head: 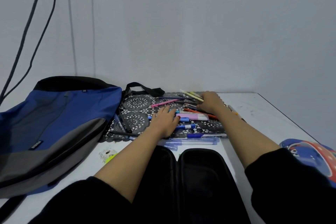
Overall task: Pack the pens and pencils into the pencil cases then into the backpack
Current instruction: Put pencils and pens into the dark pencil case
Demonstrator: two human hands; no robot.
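White table point(258, 109): pens point(205, 135) lie loose; black pencil case point(203, 178) open, apparently empty. Left hand point(166, 122) spread flat on pens. Grip of right hand point(211, 102) indeterminate.

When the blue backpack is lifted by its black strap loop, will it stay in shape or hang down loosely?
It would probably hang loosely: the backpack lies flat and creased on the table, so its fabric looks soft. It seems nearly empty, so likely light for its size. The black strap loop lies limp, so it should bend easily.
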